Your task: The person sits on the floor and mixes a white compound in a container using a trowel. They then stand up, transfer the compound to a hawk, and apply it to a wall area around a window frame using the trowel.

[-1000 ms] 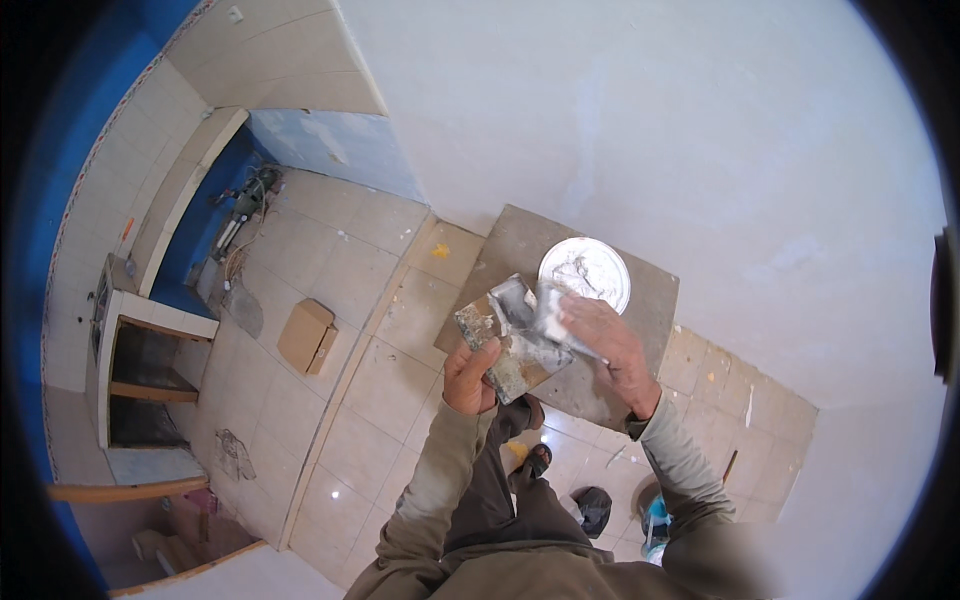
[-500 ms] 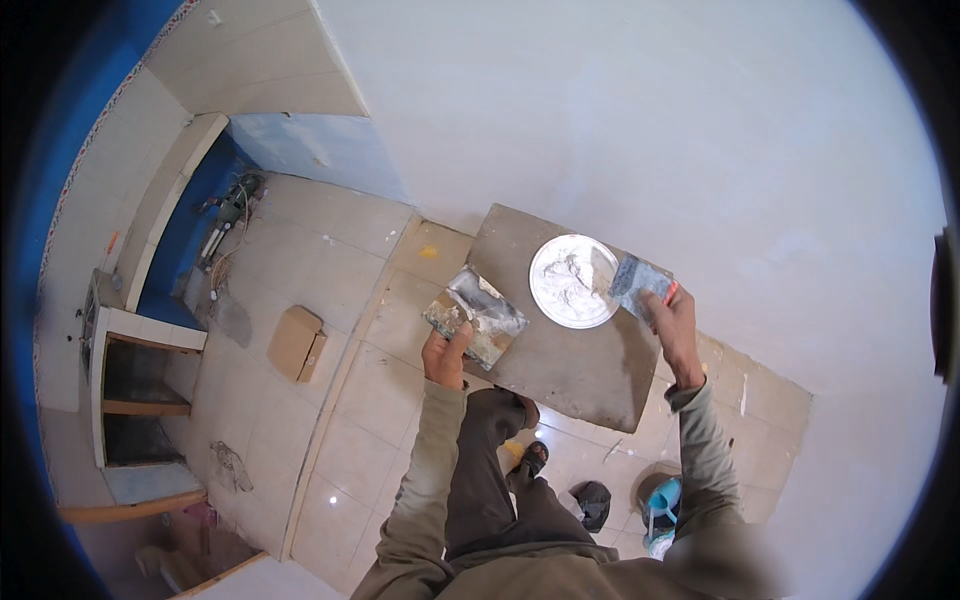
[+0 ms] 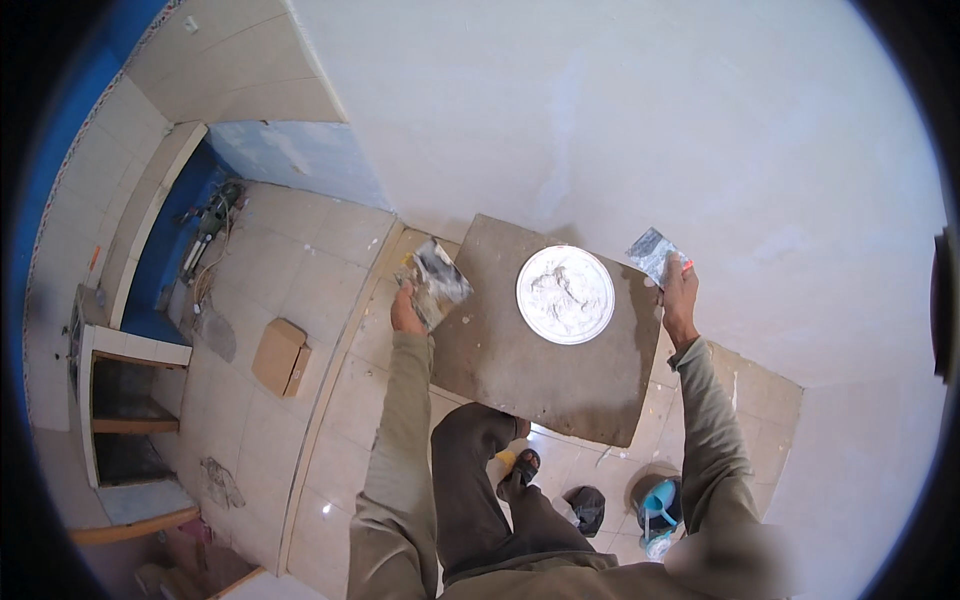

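My left hand (image 3: 407, 312) grips a wide putty blade (image 3: 436, 283) smeared with grey-white filler, held at the left edge of a grey square board (image 3: 520, 370). My right hand (image 3: 679, 297) holds a second, smaller putty knife (image 3: 655, 253) with an orange handle, raised toward the white wall (image 3: 620, 110) at the board's right corner. On the board rests a round white pan of putty (image 3: 565, 294), between the two hands.
I stand raised above a beige tiled floor (image 3: 330, 240). A cardboard box (image 3: 279, 356) lies on it to the left. Below me are a blue jug in a bucket (image 3: 658, 499), a dark bag (image 3: 585, 505) and a sandalled foot (image 3: 520, 470). Blue wall and shelves stand far left.
My hands were together over the blade near the pan a second ago. They have since parted: the right hand carried its knife rightward to the wall, the left moved to the board's left edge.
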The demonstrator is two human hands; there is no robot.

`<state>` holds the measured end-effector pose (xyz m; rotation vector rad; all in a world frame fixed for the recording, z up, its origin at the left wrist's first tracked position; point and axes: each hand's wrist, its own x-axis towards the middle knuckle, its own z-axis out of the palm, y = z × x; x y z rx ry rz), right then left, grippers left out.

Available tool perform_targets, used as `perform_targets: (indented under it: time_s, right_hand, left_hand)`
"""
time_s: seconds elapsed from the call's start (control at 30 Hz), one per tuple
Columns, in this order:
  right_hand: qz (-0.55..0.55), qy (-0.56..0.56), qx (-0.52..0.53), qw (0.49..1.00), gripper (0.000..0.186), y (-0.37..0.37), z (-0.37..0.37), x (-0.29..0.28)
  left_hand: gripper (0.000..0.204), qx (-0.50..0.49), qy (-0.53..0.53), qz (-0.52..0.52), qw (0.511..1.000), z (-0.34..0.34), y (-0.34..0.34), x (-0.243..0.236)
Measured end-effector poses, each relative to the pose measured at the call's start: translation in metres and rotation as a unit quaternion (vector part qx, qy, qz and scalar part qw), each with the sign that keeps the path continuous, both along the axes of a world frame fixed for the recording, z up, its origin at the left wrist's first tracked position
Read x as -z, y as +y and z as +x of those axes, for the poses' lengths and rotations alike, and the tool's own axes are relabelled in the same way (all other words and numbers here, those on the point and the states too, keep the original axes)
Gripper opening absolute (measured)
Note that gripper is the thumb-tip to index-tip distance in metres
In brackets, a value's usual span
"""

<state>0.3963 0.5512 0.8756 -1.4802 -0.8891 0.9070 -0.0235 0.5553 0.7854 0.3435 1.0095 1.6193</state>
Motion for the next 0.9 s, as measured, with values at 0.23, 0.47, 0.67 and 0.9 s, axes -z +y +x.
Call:
perform_targets:
  time_s: [0.23, 0.47, 0.67, 0.9]
  right_hand:
    - [-0.03, -0.259, -0.099, 0.96, 0.038, 0.088, 0.021, 0.088]
    - [-0.22, -0.404, -0.206, 0.863, 0.057, 0.094, 0.01, 0.1]
    - [-0.305, -0.4, -0.194, 0.842, 0.046, 0.089, 0.005, 0.089]
    - [-0.312, -0.375, -0.204, 0.849, 0.035, 0.099, -0.007, 0.072]
  left_hand:
    - [0.034, -0.072, 0.067, 0.032, 0.995, -0.018, 0.071, 0.05]
    - [0.037, -0.111, 0.293, -0.173, 0.934, 0.036, 0.048, 0.025]
    - [0.044, -0.169, 0.16, -0.32, 0.918, 0.045, 0.055, 0.01]
    - [0.044, -0.082, 0.342, -0.404, 0.845, 0.046, 0.064, 0.017]
